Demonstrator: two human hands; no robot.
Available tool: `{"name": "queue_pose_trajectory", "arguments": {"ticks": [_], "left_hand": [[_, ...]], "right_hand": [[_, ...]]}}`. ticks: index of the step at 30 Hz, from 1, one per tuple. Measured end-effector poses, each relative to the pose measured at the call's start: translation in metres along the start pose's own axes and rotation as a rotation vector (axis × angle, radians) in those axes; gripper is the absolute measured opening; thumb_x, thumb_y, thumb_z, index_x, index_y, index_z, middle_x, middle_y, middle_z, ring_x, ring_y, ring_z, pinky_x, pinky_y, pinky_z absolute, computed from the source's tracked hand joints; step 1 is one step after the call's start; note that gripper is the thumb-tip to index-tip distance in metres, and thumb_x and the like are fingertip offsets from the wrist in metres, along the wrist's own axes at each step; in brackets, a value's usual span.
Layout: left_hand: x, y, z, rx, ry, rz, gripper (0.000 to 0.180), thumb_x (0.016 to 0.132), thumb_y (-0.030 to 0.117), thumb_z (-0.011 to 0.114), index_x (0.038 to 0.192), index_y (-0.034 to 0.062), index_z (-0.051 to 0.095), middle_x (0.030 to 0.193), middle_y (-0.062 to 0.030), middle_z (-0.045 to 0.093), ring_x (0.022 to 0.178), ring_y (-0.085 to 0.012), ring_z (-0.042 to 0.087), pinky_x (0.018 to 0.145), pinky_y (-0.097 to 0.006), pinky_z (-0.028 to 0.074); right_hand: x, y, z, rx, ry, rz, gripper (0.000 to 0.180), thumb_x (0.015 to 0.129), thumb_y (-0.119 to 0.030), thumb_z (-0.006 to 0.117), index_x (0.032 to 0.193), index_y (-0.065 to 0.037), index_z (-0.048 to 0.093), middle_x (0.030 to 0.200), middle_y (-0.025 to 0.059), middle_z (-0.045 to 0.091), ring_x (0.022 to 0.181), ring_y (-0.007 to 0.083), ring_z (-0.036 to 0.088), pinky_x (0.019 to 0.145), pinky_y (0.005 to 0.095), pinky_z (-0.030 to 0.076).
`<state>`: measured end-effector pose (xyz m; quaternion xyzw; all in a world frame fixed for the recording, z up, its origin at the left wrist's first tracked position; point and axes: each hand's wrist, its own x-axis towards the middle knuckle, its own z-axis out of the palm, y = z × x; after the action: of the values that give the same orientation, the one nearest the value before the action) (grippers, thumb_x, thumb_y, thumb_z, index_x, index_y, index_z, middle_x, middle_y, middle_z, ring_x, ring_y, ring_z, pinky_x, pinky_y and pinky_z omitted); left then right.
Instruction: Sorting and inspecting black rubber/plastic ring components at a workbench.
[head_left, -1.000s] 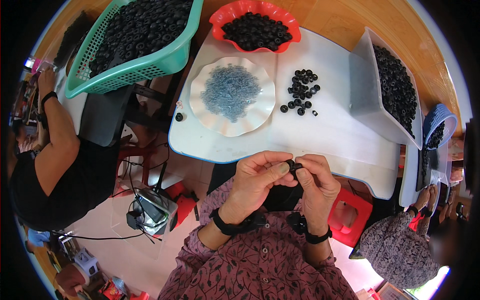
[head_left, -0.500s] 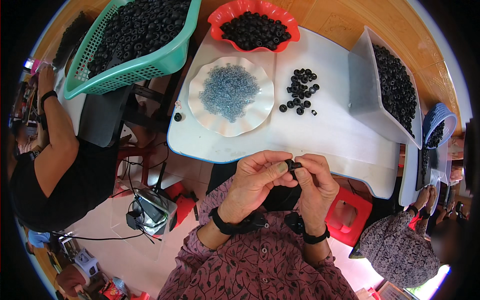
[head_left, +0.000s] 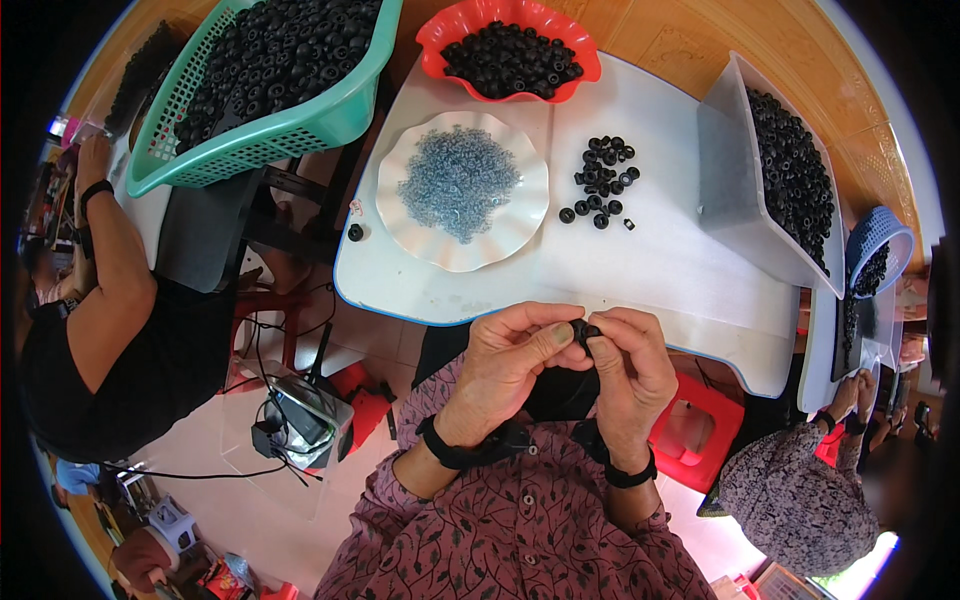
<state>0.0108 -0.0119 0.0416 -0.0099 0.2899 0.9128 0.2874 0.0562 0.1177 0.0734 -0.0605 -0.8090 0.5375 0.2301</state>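
My left hand [head_left: 508,362] and my right hand [head_left: 634,378] meet just off the table's near edge, both closed in a pinch on one small round black part [head_left: 581,334]. Fingertips cover most of it, so its exact shape is hard to make out. Beyond them on the white table, a loose cluster of black ring-like parts [head_left: 603,182] lies right of centre. A white wavy-edged plate [head_left: 398,232] bears a heap of small clear bluish pieces [head_left: 460,180]. Behind it stands a red scalloped bowl [head_left: 432,66] filled with black parts [head_left: 510,58].
A green basket [head_left: 330,125] of black rings stands at the far left, a clear plastic bin [head_left: 735,150] of black parts at the right. One black part [head_left: 355,232] sits at the table's left edge. Co-workers sit on both sides; a red stool [head_left: 690,430] is beside me.
The black parts between my fingertips have come closer together, and my right fingers have shifted slightly. Both hands stay in the same place; the table's contents look unchanged.
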Motion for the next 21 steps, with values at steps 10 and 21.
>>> {"name": "queue_pose_trajectory", "arguments": {"ticks": [10, 21], "left_hand": [[0.0001, 0.0015, -0.0011, 0.134, 0.029, 0.046, 0.023, 0.092, 0.003, 0.058, 0.114, -0.0048, 0.061, 0.095, -0.0146, 0.068, 0.081, -0.0204, 0.069, 0.078, -0.032, 0.059], [0.0036, -0.0028, -0.0070, 0.010, 0.048, 0.010, 0.022, 0.092, 0.004, 0.058, 0.113, -0.0037, 0.061, 0.094, -0.0146, 0.067, 0.080, -0.0192, 0.069, 0.076, -0.036, 0.060]], "right_hand": [[0.0031, 0.0001, 0.0012, -0.052, -0.030, -0.090, 0.016, 0.084, 0.001, 0.068, 0.100, -0.001, 0.067, 0.098, 0.0090, 0.061, 0.081, 0.0149, 0.061, 0.069, 0.0237, 0.049], [0.0065, 0.0005, 0.0039, -0.083, -0.046, -0.140, 0.018, 0.083, 0.003, 0.067, 0.101, 0.000, 0.066, 0.098, 0.0096, 0.060, 0.081, 0.0151, 0.060, 0.068, 0.0239, 0.049]]}}
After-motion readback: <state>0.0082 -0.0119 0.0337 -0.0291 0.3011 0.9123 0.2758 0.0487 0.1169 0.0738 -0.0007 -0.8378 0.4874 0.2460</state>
